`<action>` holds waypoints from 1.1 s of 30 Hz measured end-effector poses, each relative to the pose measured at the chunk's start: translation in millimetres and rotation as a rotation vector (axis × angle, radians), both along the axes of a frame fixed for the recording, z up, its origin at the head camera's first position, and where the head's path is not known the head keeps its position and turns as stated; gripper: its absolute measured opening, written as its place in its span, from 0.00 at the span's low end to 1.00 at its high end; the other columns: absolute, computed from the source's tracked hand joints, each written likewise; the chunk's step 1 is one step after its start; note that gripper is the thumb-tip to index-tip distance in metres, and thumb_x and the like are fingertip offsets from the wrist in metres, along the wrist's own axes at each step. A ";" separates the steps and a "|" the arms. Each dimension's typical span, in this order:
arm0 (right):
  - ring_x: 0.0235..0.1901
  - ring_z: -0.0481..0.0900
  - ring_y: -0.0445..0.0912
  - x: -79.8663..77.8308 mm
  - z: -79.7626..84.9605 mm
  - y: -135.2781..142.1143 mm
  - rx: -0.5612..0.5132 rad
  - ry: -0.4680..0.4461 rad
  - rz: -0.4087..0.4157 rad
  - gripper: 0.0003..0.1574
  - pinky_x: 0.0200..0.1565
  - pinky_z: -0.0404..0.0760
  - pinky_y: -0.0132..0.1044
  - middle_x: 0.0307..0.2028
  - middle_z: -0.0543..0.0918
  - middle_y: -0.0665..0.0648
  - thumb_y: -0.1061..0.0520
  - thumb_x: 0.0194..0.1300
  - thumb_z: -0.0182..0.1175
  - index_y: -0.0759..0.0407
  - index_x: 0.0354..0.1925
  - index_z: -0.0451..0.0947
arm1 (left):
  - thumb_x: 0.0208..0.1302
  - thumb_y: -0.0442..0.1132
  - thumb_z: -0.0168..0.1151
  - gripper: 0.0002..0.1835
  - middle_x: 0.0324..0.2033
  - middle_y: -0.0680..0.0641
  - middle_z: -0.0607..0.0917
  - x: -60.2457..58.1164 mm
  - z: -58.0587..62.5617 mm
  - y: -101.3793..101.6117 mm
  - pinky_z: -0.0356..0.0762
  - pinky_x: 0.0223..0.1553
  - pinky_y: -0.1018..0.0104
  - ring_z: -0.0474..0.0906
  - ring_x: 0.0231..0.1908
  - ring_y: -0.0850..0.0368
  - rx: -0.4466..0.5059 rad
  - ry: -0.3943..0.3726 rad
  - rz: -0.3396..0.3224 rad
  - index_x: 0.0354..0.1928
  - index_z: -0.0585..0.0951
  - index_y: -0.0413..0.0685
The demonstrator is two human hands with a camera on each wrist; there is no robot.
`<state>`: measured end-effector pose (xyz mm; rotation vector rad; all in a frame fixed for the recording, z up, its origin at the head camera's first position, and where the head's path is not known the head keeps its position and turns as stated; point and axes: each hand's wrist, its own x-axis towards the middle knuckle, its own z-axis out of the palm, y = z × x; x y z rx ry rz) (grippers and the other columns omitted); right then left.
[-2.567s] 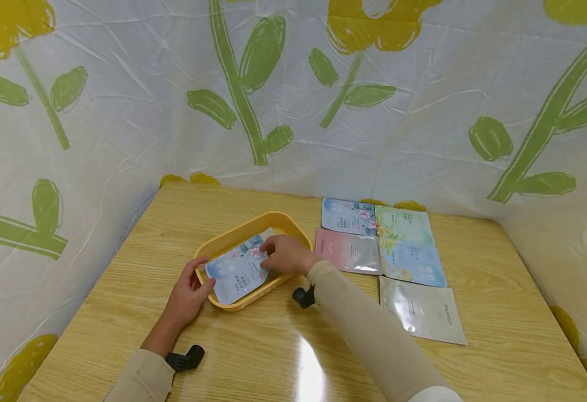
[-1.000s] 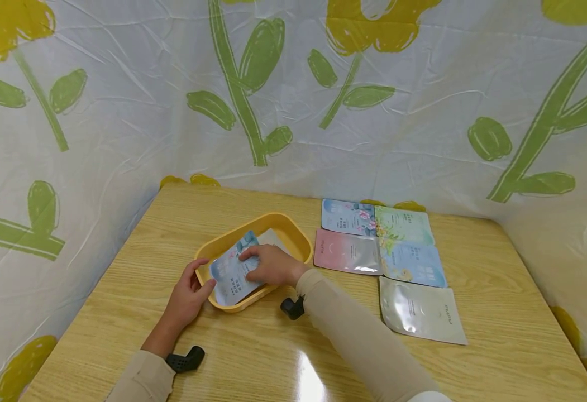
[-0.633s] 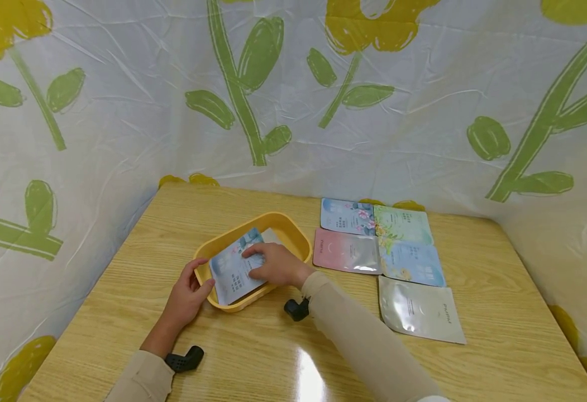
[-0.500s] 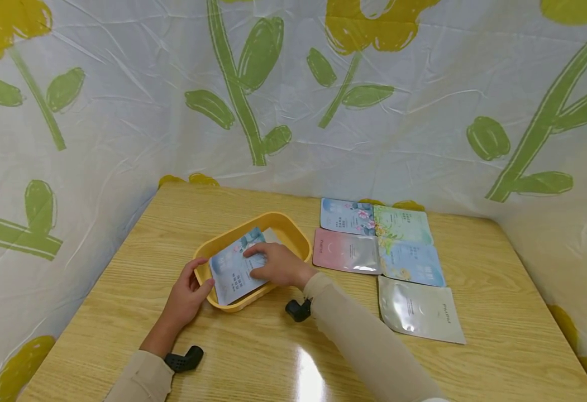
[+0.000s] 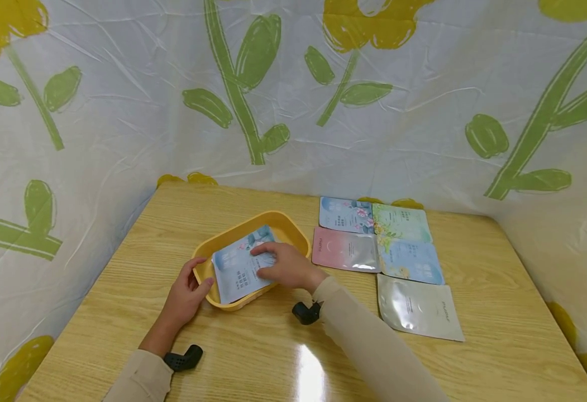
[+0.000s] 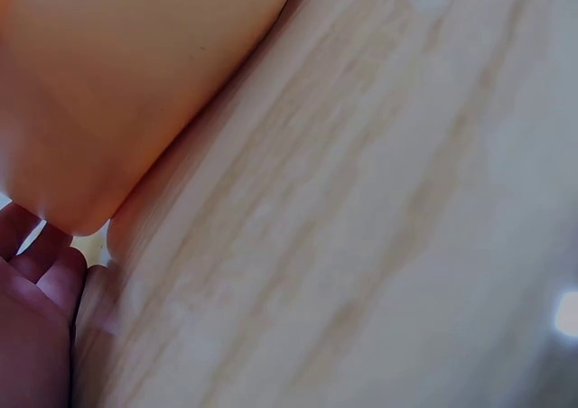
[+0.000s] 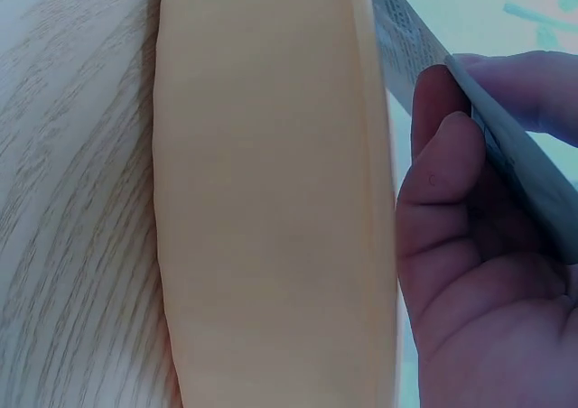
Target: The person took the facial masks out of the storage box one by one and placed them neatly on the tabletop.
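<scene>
My right hand (image 5: 293, 268) pinches a light blue sheet-mask packet (image 5: 240, 273) with pink flowers, by its right part. In the right wrist view, thumb and fingers lie on either side of the packet (image 7: 519, 151), just beyond the tray's wall. The packet sits over the yellow oblong tray (image 5: 298, 237), covering much of its inside, so what lies under it is hidden. My left hand (image 5: 182, 296) holds the tray's left end, thumb at the near side and fingers at the far side. The left wrist view shows its fingers (image 6: 41, 255) against the tray's wall (image 6: 135, 83).
Right of the tray, several packets lie flat: a blue floral one (image 5: 346, 215), a green one (image 5: 404, 223), a pink one (image 5: 346, 249), a blue one (image 5: 411, 259) and a silvery one (image 5: 419, 307). A flower-printed curtain (image 5: 293, 167) hangs round the wooden table (image 5: 253, 357).
My right hand has shifted slightly right, bringing the blue packet with it over the pale packet seen before in the tray. The left hand stays on the tray's left end.
</scene>
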<state>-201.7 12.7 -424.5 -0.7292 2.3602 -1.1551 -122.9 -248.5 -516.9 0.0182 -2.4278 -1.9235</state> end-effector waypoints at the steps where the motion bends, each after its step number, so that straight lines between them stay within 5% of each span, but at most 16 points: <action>1: 0.43 0.77 0.46 0.2 0.1 1.9 -0.011 -0.002 -0.004 0.24 0.48 0.77 0.38 0.49 0.80 0.53 0.57 0.62 0.67 0.53 0.57 0.80 | 0.73 0.34 0.58 0.27 0.71 0.32 0.61 0.0 -0.2 0.0 0.61 0.56 0.85 0.60 0.70 0.40 0.003 0.003 -0.002 0.70 0.62 0.40; 21: 0.43 0.81 0.46 11.1 4.1 44.0 -0.144 -0.008 -0.141 0.26 0.51 0.78 0.43 0.52 0.82 0.54 0.55 0.62 0.67 0.54 0.59 0.80 | 0.72 0.31 0.57 0.28 0.69 0.29 0.63 0.5 -0.4 0.3 0.64 0.55 0.85 0.61 0.69 0.37 0.017 0.023 -0.002 0.71 0.61 0.38; 33: 0.41 0.84 0.48 25.1 6.6 74.6 -0.315 -0.029 -0.259 0.26 0.44 0.82 0.38 0.48 0.85 0.60 0.61 0.62 0.67 0.65 0.58 0.78 | 0.72 0.32 0.57 0.27 0.68 0.29 0.65 1.2 1.4 1.2 0.64 0.55 0.85 0.62 0.68 0.37 0.005 0.017 0.012 0.70 0.62 0.39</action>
